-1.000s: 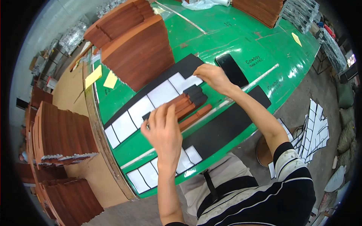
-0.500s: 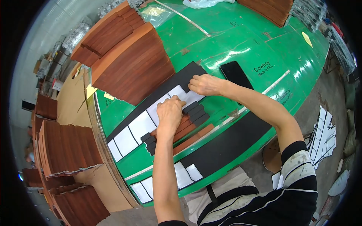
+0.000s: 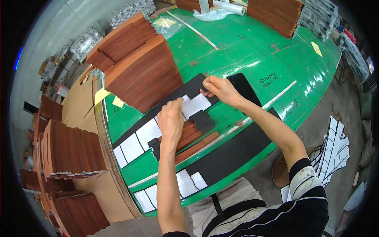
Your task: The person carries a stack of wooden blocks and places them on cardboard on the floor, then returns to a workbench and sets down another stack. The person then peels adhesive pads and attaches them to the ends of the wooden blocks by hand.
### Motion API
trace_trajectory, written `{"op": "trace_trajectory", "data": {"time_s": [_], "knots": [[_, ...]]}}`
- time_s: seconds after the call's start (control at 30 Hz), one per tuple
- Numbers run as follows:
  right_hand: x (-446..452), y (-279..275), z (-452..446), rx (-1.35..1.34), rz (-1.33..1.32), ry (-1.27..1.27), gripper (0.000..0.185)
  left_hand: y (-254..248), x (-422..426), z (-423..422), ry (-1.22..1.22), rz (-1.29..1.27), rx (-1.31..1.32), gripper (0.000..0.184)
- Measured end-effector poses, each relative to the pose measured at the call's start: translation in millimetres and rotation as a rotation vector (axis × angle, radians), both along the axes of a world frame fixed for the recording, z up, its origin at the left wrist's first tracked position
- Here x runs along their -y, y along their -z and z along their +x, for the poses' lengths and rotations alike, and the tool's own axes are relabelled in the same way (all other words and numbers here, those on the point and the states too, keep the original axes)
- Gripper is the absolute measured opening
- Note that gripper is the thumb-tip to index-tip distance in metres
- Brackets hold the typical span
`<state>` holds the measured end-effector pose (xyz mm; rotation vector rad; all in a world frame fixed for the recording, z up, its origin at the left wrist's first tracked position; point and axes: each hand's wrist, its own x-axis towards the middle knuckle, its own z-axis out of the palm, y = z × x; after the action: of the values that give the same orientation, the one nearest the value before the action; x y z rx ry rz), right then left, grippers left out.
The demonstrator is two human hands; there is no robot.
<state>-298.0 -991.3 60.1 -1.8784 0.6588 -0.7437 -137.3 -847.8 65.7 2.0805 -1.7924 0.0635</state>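
A long black strip lies diagonally on the green table, with white rectangular pieces in a row along it. My left hand is over that row, its fingers bent and close together near a white piece; whatever is under them is hidden. Beside the strip's far end, my right hand is raised with curled fingers, above the last white piece. Anything pinched there is too small to make out. Between my arms sit stacked red-brown bars and small black blocks.
A dark phone lies right of my right hand. A tall stack of red-brown slats stands behind the strip. Nearer me is a second black strip with white pieces. More slat stacks stand at left; white pieces lie on the floor.
My left hand has shifted slightly left and up off the white piece where its fingers pressed. My right hand has turned, its fingers now pointing down-left. The view has tilted up a little.
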Motion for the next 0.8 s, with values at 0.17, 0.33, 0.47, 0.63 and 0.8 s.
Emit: {"op": "trace_trajectory", "data": {"time_s": [0.17,0.33,0.47,0.63,0.8], "knots": [[-66,-33,-40,-0.047,-0.285,-0.066,0.011,-31,-39,-53,-0.090,-0.300,-0.981,0.029],[-111,-24,-68,0.105,-0.549,-0.116,0.021,-23,-90,-85,-0.076,-0.248,-1.037,0.022],[-137,-15,-96,0.075,-0.357,-0.250,0.030,-13,-128,-109,-0.049,-0.295,-0.980,0.023],[-153,-10,-107,0.021,-0.535,-0.291,0.027,0,-150,-127,-0.053,-0.304,-0.982,0.024],[-137,-8,-104,-0.027,-0.561,-0.210,0.023,-1,-142,-119,-0.029,-0.276,-0.636,0.050]]}}
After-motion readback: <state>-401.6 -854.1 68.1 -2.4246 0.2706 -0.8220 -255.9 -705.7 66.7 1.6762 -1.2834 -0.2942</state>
